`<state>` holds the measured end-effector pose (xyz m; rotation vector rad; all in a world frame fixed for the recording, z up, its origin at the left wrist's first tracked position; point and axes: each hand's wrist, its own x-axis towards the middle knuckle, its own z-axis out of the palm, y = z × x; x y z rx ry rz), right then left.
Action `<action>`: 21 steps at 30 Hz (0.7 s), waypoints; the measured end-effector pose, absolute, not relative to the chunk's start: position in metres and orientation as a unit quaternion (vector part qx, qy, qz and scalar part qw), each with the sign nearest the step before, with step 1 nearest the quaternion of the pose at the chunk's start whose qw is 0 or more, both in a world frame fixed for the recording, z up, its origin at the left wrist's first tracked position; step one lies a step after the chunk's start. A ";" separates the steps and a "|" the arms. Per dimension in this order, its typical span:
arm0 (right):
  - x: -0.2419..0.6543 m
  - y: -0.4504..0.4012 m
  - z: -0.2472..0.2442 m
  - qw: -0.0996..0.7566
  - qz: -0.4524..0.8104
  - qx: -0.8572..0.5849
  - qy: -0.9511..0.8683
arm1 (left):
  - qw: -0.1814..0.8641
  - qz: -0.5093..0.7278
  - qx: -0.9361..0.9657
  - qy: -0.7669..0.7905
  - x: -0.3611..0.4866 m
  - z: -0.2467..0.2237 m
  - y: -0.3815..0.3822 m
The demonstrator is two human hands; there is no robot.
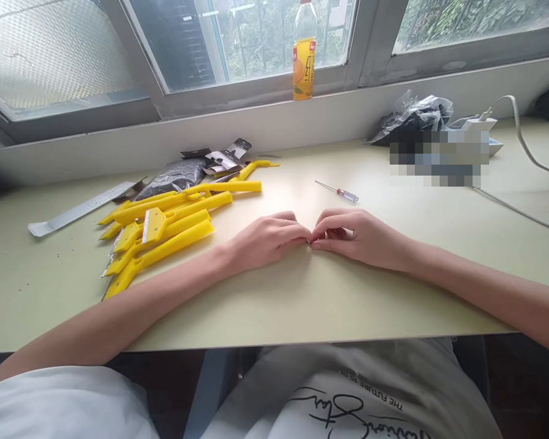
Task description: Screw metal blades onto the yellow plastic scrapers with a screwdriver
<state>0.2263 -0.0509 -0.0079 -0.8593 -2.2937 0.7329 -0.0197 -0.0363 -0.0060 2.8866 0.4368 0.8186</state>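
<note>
My left hand (pixel 269 241) and my right hand (pixel 354 235) meet over the middle of the table, fingertips pinched together. Between them is a tiny dark metallic piece (pixel 308 242), too small to name, touched by the fingertips of both hands. Behind my right hand lies a small screwdriver (pixel 341 192) with a clear handle, its shaft pointing to the upper left. To the left of my left hand several yellow scrapers (pixel 165 244) with blades at their heads lie in a loose pile.
Behind the scrapers sit a bag of black items (pixel 176 177) and opened packaging (pixel 226 157). A clear plastic strip (pixel 80 210) lies at left. An orange drink bottle (pixel 304 67) stands on the window sill. At back right are another dark plastic bag (pixel 416 119) and a white cable (pixel 524 134).
</note>
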 end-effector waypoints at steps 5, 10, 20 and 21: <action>0.226 -0.051 -0.010 0.289 0.263 -0.321 -0.863 | 0.063 0.288 0.942 0.159 -0.020 -0.007 -0.038; 0.225 -0.053 -0.009 0.286 0.247 -0.317 -0.870 | 0.073 0.310 0.932 0.176 -0.019 -0.010 -0.037; 0.249 -0.034 -0.006 0.395 0.045 -0.428 -0.812 | 0.120 0.333 0.922 0.156 -0.016 -0.012 -0.033; 0.253 -0.029 -0.008 0.395 0.027 -0.446 -0.803 | 0.126 0.330 0.922 0.158 -0.016 -0.012 -0.033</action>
